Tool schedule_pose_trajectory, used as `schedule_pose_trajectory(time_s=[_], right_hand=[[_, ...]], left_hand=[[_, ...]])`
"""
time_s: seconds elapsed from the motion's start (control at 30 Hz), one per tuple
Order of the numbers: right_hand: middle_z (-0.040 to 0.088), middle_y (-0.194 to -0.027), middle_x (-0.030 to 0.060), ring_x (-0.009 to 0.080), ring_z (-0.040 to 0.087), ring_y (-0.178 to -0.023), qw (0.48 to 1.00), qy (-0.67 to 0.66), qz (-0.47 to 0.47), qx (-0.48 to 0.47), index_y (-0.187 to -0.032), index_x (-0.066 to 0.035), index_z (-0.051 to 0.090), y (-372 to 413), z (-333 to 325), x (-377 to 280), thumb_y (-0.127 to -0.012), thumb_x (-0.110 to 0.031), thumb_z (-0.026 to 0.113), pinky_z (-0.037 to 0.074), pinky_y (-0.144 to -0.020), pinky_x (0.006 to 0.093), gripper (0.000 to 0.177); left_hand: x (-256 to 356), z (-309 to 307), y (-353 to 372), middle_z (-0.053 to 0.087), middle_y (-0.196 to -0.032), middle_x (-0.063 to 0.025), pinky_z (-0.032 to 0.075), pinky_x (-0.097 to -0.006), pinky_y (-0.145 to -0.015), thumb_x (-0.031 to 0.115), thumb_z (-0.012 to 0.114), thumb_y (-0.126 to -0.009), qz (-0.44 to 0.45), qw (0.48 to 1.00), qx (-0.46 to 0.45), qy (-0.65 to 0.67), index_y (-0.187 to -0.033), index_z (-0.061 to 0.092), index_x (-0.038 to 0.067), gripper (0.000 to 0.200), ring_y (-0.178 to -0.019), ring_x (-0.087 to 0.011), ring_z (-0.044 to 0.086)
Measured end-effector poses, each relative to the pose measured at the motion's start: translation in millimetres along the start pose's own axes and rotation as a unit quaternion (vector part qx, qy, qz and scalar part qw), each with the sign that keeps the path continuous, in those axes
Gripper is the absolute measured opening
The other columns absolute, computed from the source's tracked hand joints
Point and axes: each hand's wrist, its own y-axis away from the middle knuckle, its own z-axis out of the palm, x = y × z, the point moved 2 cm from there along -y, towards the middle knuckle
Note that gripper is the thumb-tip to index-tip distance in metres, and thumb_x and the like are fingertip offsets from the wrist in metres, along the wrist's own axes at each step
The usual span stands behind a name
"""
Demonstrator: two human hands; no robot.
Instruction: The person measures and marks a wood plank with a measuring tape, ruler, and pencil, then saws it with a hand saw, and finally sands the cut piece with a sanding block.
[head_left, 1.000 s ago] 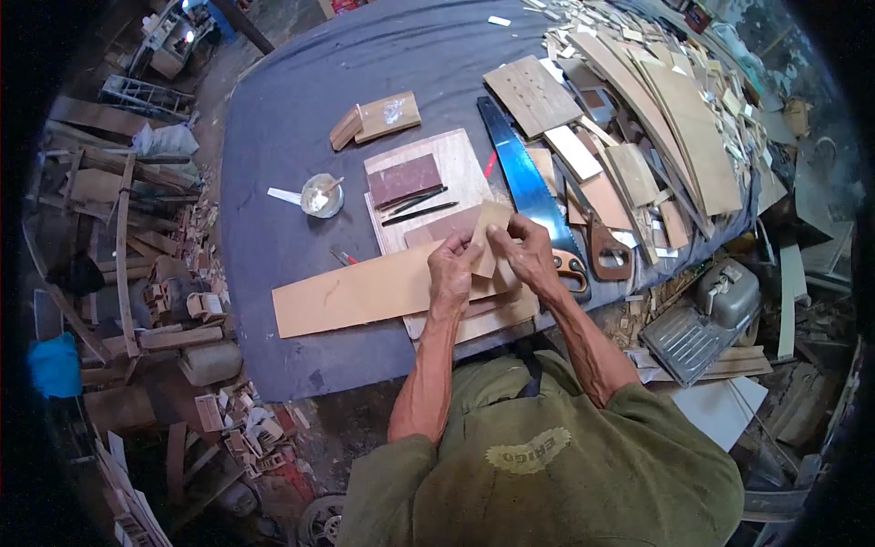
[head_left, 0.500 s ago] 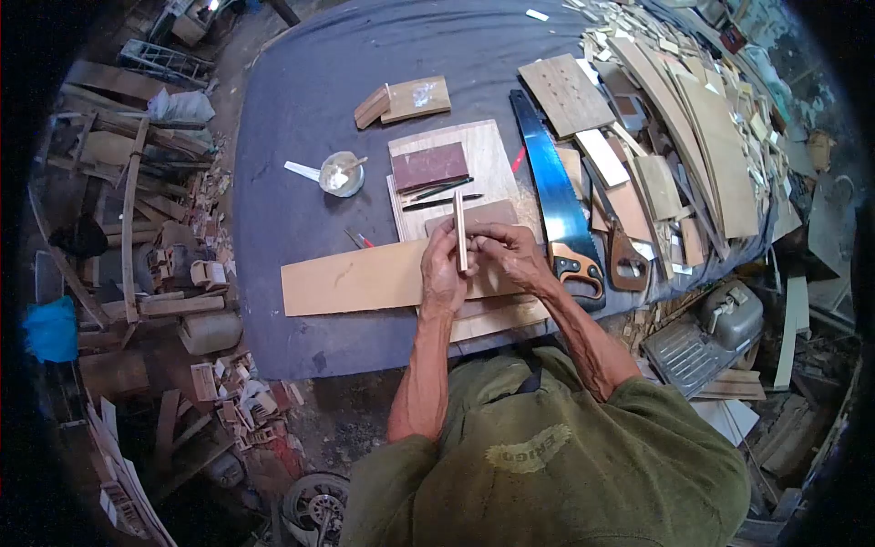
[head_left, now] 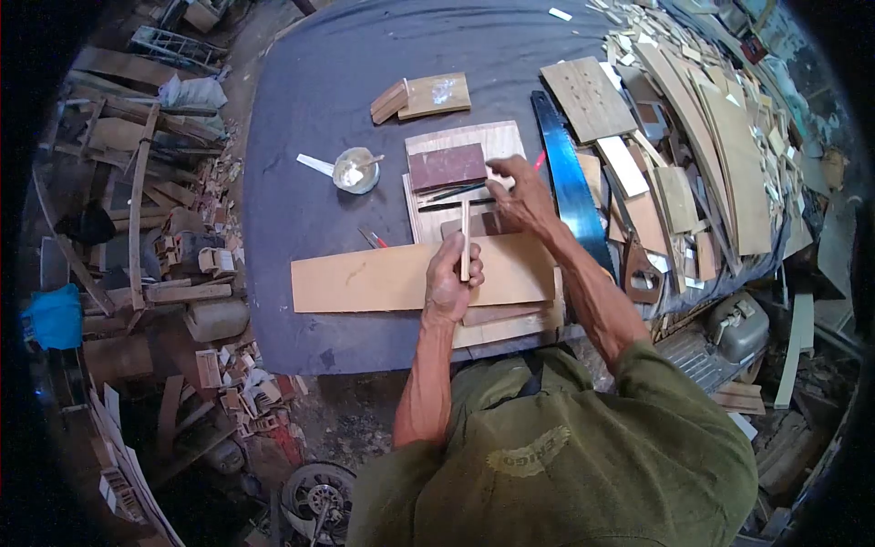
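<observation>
My left hand (head_left: 447, 279) is closed around a thin wooden strip (head_left: 466, 242), held upright above a long, pale tapered board (head_left: 365, 279). Apart from it, my right hand (head_left: 519, 196) has its fingers spread and bent over the right side of a plywood piece (head_left: 501, 137). Its fingertips are close to the edge of a dark red-brown rectangular piece (head_left: 447, 167) and to the dark pencils (head_left: 456, 193) below that. I see nothing held in this hand. Part of a brown flat piece (head_left: 474, 224) shows beneath my hands.
A blue-bladed handsaw (head_left: 574, 187) lies right of my right forearm, beside another saw's wooden handle (head_left: 643, 272). Wood offcuts (head_left: 738, 173) pile up at the right. A cup of white paste (head_left: 355, 171) and joined wood blocks (head_left: 436, 94) stand farther back on the dark cloth (head_left: 283, 137).
My right hand has let go of the wooden strip and moved forward and right, toward the red-brown piece. My left hand keeps the strip. The whole view has shifted slightly.
</observation>
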Motion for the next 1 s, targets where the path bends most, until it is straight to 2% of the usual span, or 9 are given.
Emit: schedule_pose_trajectory(time_s=[0.03, 0.13, 0.17, 0.27, 0.3, 0.43, 0.57, 0.73, 1.0], right_hand=[[0.062, -0.125, 0.0197, 0.0355, 0.06, -0.116, 0.998, 0.025, -0.061, -0.01, -0.129, -0.003, 0.062, -14.1, 5.1, 6.1, -0.086, -0.022, 0.073, 0.05, -0.098, 0.0441, 0.048], [0.055, -0.139, 0.0198, 0.0378, 0.051, -0.131, 0.99, 0.091, -0.1, -0.048, -0.139, -0.007, 0.054, -44.2, 17.9, 7.8, -0.082, -0.023, 0.074, 0.047, -0.108, 0.0455, 0.062], [0.048, -0.147, 0.0188, 0.0395, 0.046, -0.136, 0.98, 0.132, -0.117, -0.088, -0.146, -0.009, 0.046, -53.1, 19.9, 6.5, -0.08, -0.027, 0.077, 0.047, -0.11, 0.0454, 0.075], [0.045, -0.151, 0.0171, 0.0387, 0.043, -0.139, 0.953, 0.187, -0.101, -0.213, -0.148, -0.011, 0.045, -80.0, 42.8, 18.8, -0.079, -0.03, 0.079, 0.047, -0.109, 0.0503, 0.079], [0.05, -0.147, 0.0173, 0.0391, 0.047, -0.135, 0.947, 0.211, -0.107, -0.218, -0.147, -0.01, 0.044, -78.6, 38.5, 12.4, -0.079, -0.031, 0.078, 0.044, -0.11, 0.0508, 0.079], [0.057, -0.126, 0.0152, 0.039, 0.055, -0.121, 0.916, 0.271, -0.155, -0.251, -0.13, -0.007, 0.052, -88.9, 29.7, -3.0, -0.079, -0.032, 0.08, 0.051, -0.096, 0.05, 0.064], [0.056, -0.117, 0.0208, 0.0421, 0.058, -0.11, 0.957, 0.174, -0.15, -0.176, -0.13, -0.001, 0.051, -88.1, 9.4, 1.9, -0.081, -0.031, 0.079, 0.051, -0.091, 0.0477, 0.064], [0.055, -0.116, 0.024, 0.0447, 0.059, -0.106, 0.972, 0.126, -0.153, -0.128, -0.12, 0.001, 0.054, -70.9, -18.5, 12.8, -0.083, -0.037, 0.077, 0.051, -0.091, 0.0507, 0.058], [0.054, -0.114, 0.0258, 0.0428, 0.057, -0.107, 0.984, 0.098, -0.096, -0.112, -0.122, 0.005, 0.053, -21.7, -5.8, 10.3, -0.081, -0.039, 0.076, 0.049, -0.093, 0.0497, 0.064]], left_hand=[[1.1, -11.0, 0.9, 0.062, -0.094, -0.0039, 0.047, -0.0268, -0.064, 0.028, 0.059, -0.103, 0.004, 0.999, -0.039, -0.004, -0.132, 0.053, 0.002, 0.039, -0.077, -0.013, 0.058], [-11.7, -16.2, 2.0, 0.068, -0.108, -0.0073, 0.053, -0.0291, -0.077, 0.019, 0.06, -0.102, 0.108, 0.957, 0.076, -0.259, -0.132, 0.054, 0.004, 0.034, -0.089, -0.0165, 0.066], [-18.9, -26.1, 1.5, 0.069, -0.117, -0.0147, 0.053, -0.036, -0.091, 0.017, 0.067, -0.096, 0.125, 0.932, 0.086, -0.329, -0.131, 0.054, 0.002, 0.04, -0.104, -0.0283, 0.068], [-9.8, -5.0, 22.0, 0.069, -0.113, -0.0221, 0.052, -0.0419, -0.092, 0.022, 0.073, -0.09, 0.247, 0.732, 0.121, -0.624, -0.13, 0.054, -0.002, 0.05, -0.105, -0.0382, 0.067], [-12.3, -1.1, 22.0, 0.065, -0.116, -0.0277, 0.05, -0.0477, -0.095, 0.025, 0.074, -0.087, 0.218, 0.754, 0.117, -0.608, -0.131, 0.052, -0.004, 0.058, -0.109, -0.0463, 0.063], [-13.2, 27.0, 31.1, 0.061, -0.116, -0.0276, 0.048, -0.0521, -0.093, 0.027, 0.067, -0.091, 0.198, 0.727, 0.111, -0.648, -0.133, 0.049, -0.002, 0.054, -0.108, -0.0461, 0.059], [-26.7, 31.5, 27.0, 0.058, -0.112, -0.0258, 0.047, -0.051, -0.091, 0.026, 0.069, -0.088, 0.233, 0.621, 0.138, -0.736, -0.13, 0.05, -0.002, 0.055, -0.104, -0.0432, 0.056], [-35.4, 28.4, 26.2, 0.053, -0.117, -0.0222, 0.045, -0.0502, -0.091, 0.027, 0.072, -0.085, 0.308, 0.56, 0.162, -0.751, -0.129, 0.051, -0.004, 0.058, -0.107, -0.0399, 0.051], [-31.0, 37.4, 31.9, 0.053, -0.12, -0.0206, 0.046, -0.0508, -0.092, 0.028, 0.074, -0.083, 0.247, 0.551, 0.182, -0.776, -0.129, 0.053, -0.002, 0.059, -0.11, -0.0393, 0.051]])
